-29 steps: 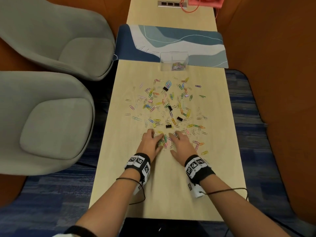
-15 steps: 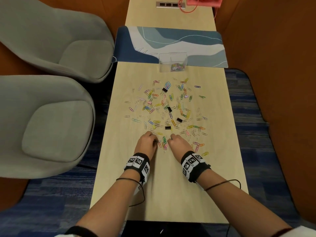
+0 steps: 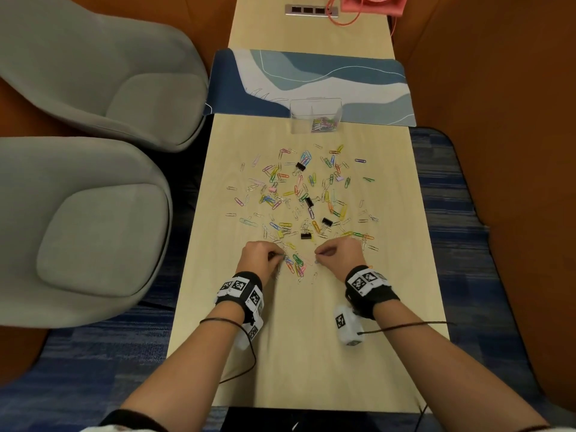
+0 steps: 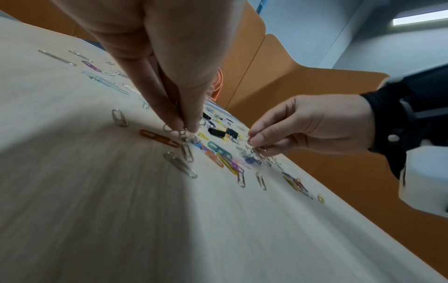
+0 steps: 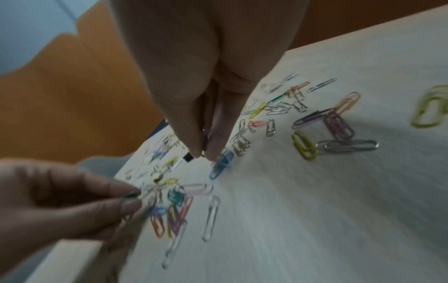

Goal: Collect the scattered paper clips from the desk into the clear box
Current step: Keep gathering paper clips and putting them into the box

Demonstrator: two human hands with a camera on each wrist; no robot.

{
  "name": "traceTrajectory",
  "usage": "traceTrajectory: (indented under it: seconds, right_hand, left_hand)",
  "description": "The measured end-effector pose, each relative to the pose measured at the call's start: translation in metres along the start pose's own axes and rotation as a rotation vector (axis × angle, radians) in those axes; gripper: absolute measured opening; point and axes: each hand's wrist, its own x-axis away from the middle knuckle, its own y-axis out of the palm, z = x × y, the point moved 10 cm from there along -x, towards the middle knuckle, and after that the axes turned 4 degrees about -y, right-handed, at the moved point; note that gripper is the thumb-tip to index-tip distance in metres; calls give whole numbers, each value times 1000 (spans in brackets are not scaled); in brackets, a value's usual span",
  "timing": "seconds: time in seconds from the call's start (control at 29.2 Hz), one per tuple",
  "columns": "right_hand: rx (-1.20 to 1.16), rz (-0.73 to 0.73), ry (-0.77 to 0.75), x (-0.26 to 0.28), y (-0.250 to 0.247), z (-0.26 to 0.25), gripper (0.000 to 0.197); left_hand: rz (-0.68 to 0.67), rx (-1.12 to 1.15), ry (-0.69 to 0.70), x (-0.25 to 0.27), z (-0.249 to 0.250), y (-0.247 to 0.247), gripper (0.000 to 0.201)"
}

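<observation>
Many coloured and silver paper clips (image 3: 299,194) lie scattered over the middle of the wooden desk (image 3: 311,353). The clear box (image 3: 315,116) stands at the far end of the scatter with a few clips inside. My left hand (image 3: 265,257) is at the near edge of the pile, its fingertips (image 4: 179,124) pinching a bunch of silver clips just off the wood. My right hand (image 3: 338,254) is beside it, its fingertips (image 5: 208,151) pinched on paper clips. A small heap of clips (image 3: 296,265) lies between the two hands.
Black binder clips (image 3: 308,201) are mixed into the scatter. A blue patterned desk mat (image 3: 311,76) lies behind the box. Two grey armchairs (image 3: 93,219) stand left of the desk, and an orange partition is on the right. A pink fan (image 3: 374,3) sits at the far end.
Both hands went from spread flat on the clips to curled, pinching clips at the near edge. They have drawn slightly apart and lifted a little.
</observation>
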Motion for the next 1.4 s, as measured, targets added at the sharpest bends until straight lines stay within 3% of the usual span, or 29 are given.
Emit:
traceTrajectory:
  seconds: [0.21,0.44,0.62,0.82,0.96,1.13,1.4]
  right_hand:
    - [-373,9,179,6,-16,20,11]
    - [-608,-38,206,-4,-28,4,18]
    - [-975,-37,185,-40,-60,-29,33]
    - [-1426,49,168,-109,-117,-67,19]
    - [-1642,47,129,-159,-143,-91,18]
    - [-1745,124,141,-218,-158,-91,13]
    - [-1776,167,189,-271,-155,-60,11]
  left_hand:
    - [-11,118,-46,-14,2,-13,7]
    - [2,180,35,-49,36,-43,7]
    - [99,298,125,-101,85,-89,8]
    - [165,428,167,-185,136,-125,11]
    - [154,462,177,-249,164,-120,10]
    - [176,409,199,-314,187,-97,7]
    - [180,259,215,-358,182,-48,8]
